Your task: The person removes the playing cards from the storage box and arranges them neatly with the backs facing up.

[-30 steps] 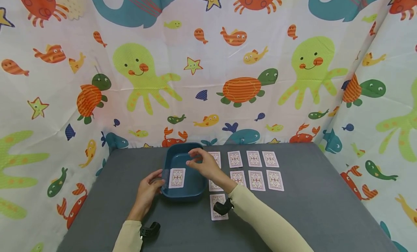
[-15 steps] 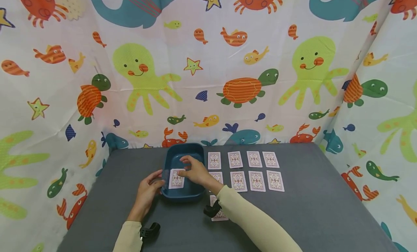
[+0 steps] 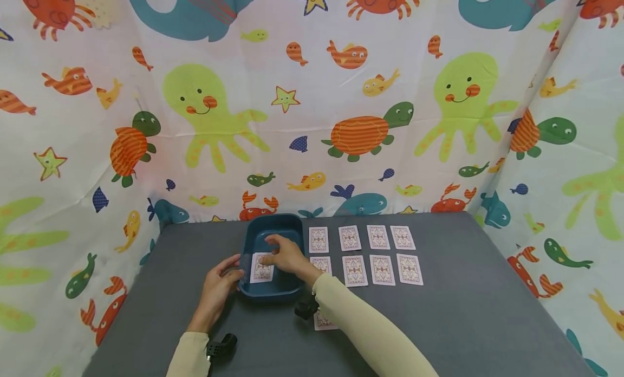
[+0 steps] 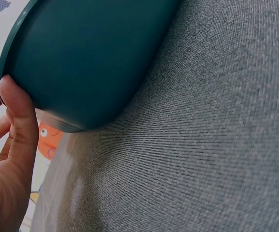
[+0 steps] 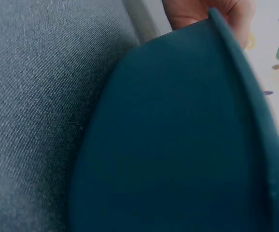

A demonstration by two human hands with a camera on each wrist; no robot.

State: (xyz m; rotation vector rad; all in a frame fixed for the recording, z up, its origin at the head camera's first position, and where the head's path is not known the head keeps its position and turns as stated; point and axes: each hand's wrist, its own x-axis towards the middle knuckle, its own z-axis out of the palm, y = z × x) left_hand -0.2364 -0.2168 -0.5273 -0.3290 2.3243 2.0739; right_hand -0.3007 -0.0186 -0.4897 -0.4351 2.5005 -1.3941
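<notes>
In the head view, a dark teal tray point(image 3: 266, 297) stands on the grey table with one patterned playing card point(image 3: 260, 271) inside it, back side up. My left hand point(image 3: 218, 287) holds the tray's left side at the rim; the left wrist view has its thumb point(image 4: 20, 104) on the tray's wall and the other fingers behind. My right hand point(image 3: 288, 258) reaches over the tray's right side, thumb over the card's right edge and fingers apart from the thumb. Whether the thumb touches the card is unclear. The right wrist view is mostly the tray's outer wall point(image 5: 168, 135).
Right of the tray, several face-down cards point(image 3: 382, 270) lie in two rows. One more card point(image 3: 324, 320) lies nearer the front, partly covered by the right forearm. A sea-animal curtain point(image 3: 302, 166) rises behind the grey table point(image 3: 463, 312).
My right hand has moved left and down from above the tray's right part to the card inside it. The left hand stays at the tray's side. The head view has shifted slightly.
</notes>
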